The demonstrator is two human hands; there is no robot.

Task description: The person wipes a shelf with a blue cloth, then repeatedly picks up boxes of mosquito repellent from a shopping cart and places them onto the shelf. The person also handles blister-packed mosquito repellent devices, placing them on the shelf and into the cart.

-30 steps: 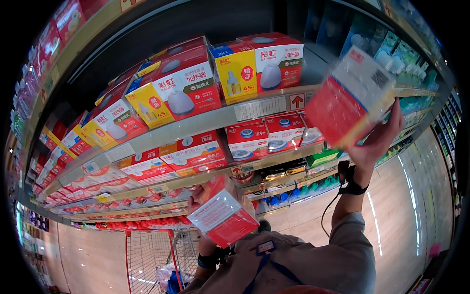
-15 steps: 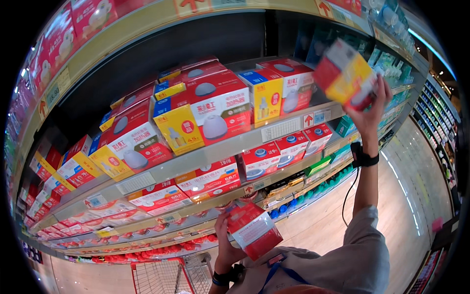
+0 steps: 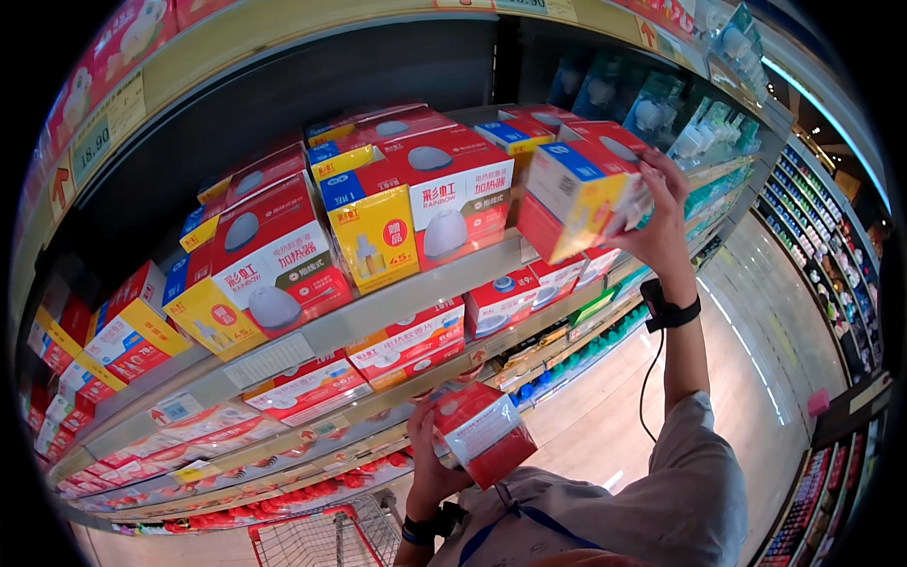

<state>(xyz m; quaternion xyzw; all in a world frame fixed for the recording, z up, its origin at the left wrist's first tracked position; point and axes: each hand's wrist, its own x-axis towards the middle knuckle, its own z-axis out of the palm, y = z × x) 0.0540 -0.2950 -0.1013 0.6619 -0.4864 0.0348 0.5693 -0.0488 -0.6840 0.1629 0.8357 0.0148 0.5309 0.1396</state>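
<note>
My right hand [image 3: 657,222] grips a red, yellow and blue carton [image 3: 578,194] by its right side, tilted at the front edge of the upper shelf. Behind it stands a similar carton [image 3: 518,134], partly covered. Low in front of my body, my left hand [image 3: 432,463] holds a red box with a white panel [image 3: 484,430], its fingers round the left side. To the left of the raised carton, matching red and yellow cartons [image 3: 458,184] stand in rows, each picturing a pale dome-shaped device.
Lower shelves carry red and white boxes [image 3: 406,340] and red packs [image 3: 331,487]. Blister packs [image 3: 652,113] hang at the right. A wire shopping cart [image 3: 326,539] stands below. A black cable [image 3: 650,387] hangs from my right wristband. Another shelf [image 3: 822,236] lines the aisle's far side.
My right hand has brought its carton left and down to the shelf front, turning it so the blue and red top shows. The left hand keeps its box almost in place. The view has shifted slightly.
</note>
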